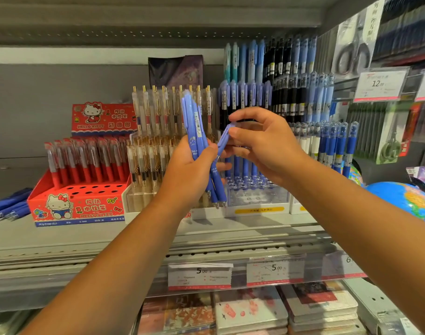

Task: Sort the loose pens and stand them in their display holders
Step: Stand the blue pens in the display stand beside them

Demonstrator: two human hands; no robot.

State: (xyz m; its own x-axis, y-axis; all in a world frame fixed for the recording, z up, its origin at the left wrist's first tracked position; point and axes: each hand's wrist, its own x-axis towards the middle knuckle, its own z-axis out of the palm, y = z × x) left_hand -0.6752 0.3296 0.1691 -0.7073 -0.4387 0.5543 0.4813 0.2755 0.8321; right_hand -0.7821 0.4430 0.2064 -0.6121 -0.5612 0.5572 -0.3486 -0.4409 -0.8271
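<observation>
Pens (199, 141) were bundled at frame centre, gripped by the left hand (187, 175), the right hand (262, 146) pinching one; holder (257, 195) holes stood empty and strays (8, 206) lay at the left edge, so sorting was judged partway done.

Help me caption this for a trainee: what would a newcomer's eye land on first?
At centre, the left hand grips a bundle of blue pens while the right hand pinches a single pen beside it. A red Hello Kitty pen holder stands at left, and a blue globe peeks in at far right.
</observation>
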